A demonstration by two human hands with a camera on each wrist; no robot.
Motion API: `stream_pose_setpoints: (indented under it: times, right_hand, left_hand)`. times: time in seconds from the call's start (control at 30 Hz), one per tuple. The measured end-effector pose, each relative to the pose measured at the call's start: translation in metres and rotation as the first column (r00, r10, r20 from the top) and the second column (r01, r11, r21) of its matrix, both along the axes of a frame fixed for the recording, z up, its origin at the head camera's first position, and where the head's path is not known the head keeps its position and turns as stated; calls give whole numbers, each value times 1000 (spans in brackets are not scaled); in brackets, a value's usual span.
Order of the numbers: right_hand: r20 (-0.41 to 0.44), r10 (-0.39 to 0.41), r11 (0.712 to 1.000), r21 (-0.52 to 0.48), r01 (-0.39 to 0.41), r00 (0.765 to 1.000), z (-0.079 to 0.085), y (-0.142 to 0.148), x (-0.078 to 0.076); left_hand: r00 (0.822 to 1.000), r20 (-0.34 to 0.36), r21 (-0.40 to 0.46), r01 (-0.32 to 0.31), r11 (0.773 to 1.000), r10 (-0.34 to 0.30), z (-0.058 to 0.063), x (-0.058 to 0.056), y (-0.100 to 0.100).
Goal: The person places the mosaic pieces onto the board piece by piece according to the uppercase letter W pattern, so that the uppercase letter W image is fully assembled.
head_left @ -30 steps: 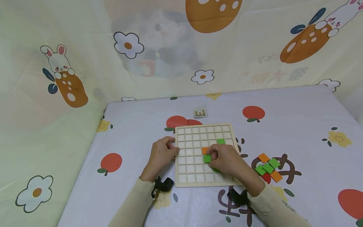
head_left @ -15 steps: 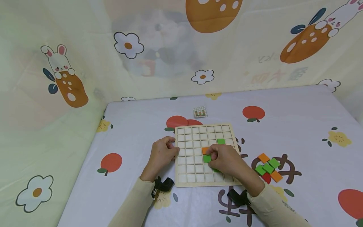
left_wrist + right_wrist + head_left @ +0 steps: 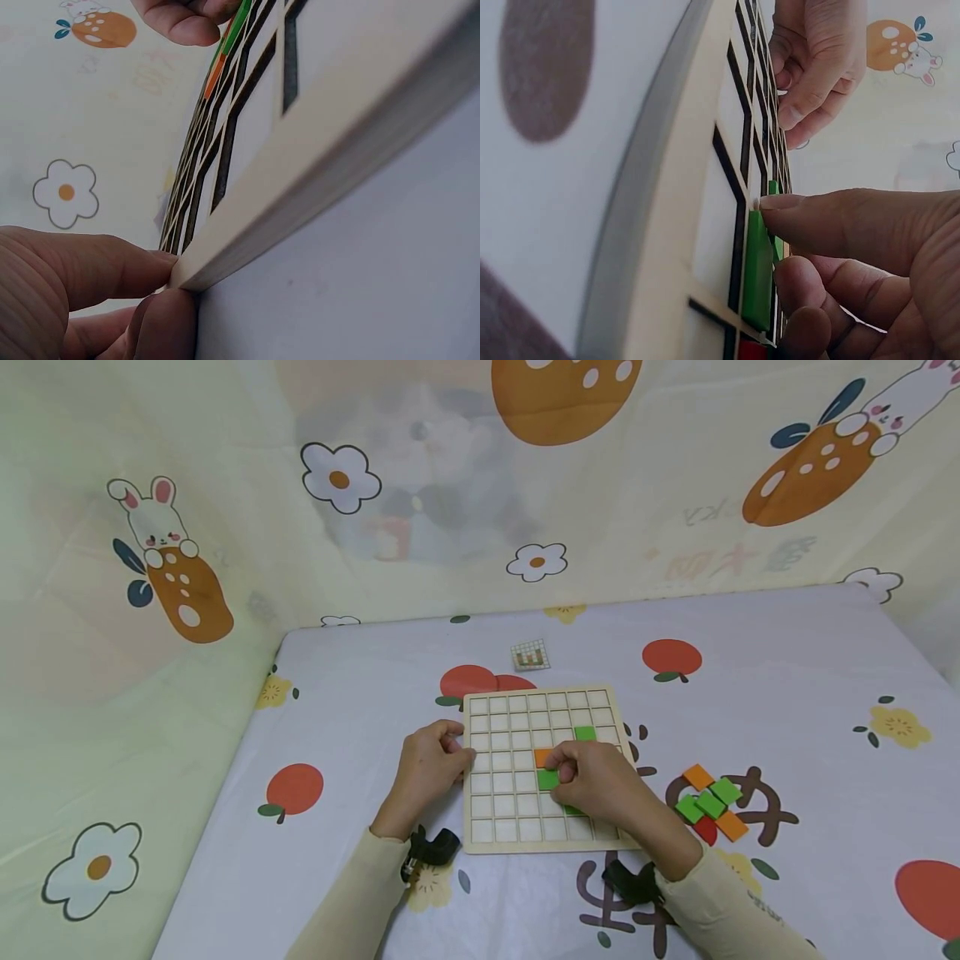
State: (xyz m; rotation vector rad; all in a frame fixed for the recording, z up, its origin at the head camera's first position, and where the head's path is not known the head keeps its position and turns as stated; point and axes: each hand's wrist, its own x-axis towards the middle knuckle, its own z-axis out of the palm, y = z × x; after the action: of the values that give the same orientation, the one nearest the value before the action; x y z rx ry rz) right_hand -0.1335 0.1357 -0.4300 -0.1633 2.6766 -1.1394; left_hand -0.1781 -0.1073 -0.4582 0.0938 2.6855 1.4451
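Observation:
A wooden grid board (image 3: pixel 504 848) lies on the table. My left hand (image 3: pixel 431 760) pinches its left edge, thumb on the upper face in the left wrist view. My right hand (image 3: pixel 600 777) is over the board, thumb and index finger at the right side of a flat green tile (image 3: pixel 547 780), which shows between them in the right wrist view. An orange tile (image 3: pixel 542 758) sits in the cell behind it, another green tile (image 3: pixel 585 733) farther back. Under the right hand, a nearer green tile (image 3: pixel 757 274) lies beside a red patch (image 3: pixel 752 350).
Right of the board lies a loose pile of green tiles (image 3: pixel 710 803) and orange tiles (image 3: pixel 731 826). Behind the board is a small card (image 3: pixel 530 655) printed with a coloured grid. A patterned cloth (image 3: pixel 337 710) covers the table, and a printed curtain (image 3: pixel 450 585) hangs behind.
The green tile at the right fingertips has shifted slightly and now lies squarer in its cell than a second ago. Both hands have stayed nearly still.

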Motion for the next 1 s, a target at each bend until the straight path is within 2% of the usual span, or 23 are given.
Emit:
stream_pose_setpoints:
  times: [0.37, 0.73, 1.0]
  right_hand:
    - [-31, 6, 1000, -3, -6, 999, 0, 3, 3]
    - [-137, 17, 1000, -12, -19, 990, 8, 14, 15]
    - [-222, 34, 998, 52, -23, 974, 11, 26, 25]
  left_hand:
    - [1000, 0, -1, 6, 1000, -6, 0, 1, 0]
    - [1000, -2, -17, -3, 1000, 3, 3, 1, 0]
    - [1000, 1, -23, -5, 1000, 5, 3, 0, 0]
